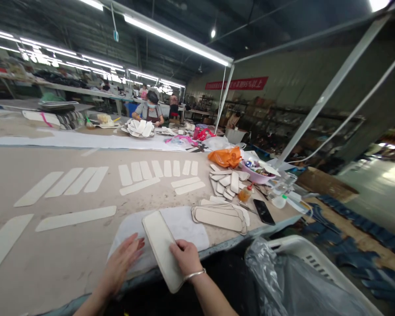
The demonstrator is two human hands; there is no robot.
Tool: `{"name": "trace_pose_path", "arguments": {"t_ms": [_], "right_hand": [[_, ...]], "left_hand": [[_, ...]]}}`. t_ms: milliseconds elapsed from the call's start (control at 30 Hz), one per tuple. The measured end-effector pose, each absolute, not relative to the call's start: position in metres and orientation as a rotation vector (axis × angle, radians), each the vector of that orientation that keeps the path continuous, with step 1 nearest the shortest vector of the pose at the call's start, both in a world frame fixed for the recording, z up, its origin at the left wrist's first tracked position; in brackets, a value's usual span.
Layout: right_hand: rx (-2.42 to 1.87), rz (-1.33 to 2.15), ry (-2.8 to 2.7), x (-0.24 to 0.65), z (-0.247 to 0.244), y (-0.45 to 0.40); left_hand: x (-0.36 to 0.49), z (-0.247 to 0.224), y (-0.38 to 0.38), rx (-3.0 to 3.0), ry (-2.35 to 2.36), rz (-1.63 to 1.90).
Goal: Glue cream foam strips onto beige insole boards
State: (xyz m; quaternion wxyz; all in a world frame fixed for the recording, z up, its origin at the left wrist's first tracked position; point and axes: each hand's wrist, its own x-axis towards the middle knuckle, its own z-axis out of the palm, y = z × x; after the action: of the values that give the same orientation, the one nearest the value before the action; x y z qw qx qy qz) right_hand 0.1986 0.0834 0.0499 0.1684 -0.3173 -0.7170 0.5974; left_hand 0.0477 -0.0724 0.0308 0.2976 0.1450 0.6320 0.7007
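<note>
A long off-white panel with rounded corners is in my right hand, gripped at its right edge. It tilts over the front edge of the table, above a white sheet. My left hand is just left of the panel, apart from it, with fingers stretched out and nothing in them. To the right of the sheet lies a stack of similar rounded panels. Several pale strips are laid out across the tabletop to the left and behind.
Right of the stack are a black phone, a bottle of amber liquid, a pile of small pieces and an orange bag. A white plastic basket with clear film stands below the table edge. A person sits across the table.
</note>
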Motion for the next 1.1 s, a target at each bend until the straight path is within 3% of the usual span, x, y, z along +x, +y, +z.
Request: {"name": "trace_pose_path", "arguments": {"t_ms": [267, 600, 867, 967, 1100], "right_hand": [[-0.736, 1.859, -1.720, 0.222, 0.049, 0.040], [-0.669, 1.793, -1.355, 0.243, 0.060, 0.047], [-0.755, 1.826, -1.344, 0.256, 0.050, 0.054], [-0.790, 1.607, -1.511, 0.268, 0.055, 0.054], [-0.710, 1.027, -1.736, 0.283, 0.074, 0.055]], "left_hand": [[0.101, 0.081, -0.042, 0.284, 1.358, 1.758], [0.134, 0.085, -0.049, 0.416, 1.288, 1.442], [0.147, 0.088, -0.040, 0.608, 1.328, 1.543], [0.151, 0.084, -0.038, 0.591, 1.334, 1.549], [0.153, 0.081, -0.037, 0.620, 1.380, 1.552]]}}
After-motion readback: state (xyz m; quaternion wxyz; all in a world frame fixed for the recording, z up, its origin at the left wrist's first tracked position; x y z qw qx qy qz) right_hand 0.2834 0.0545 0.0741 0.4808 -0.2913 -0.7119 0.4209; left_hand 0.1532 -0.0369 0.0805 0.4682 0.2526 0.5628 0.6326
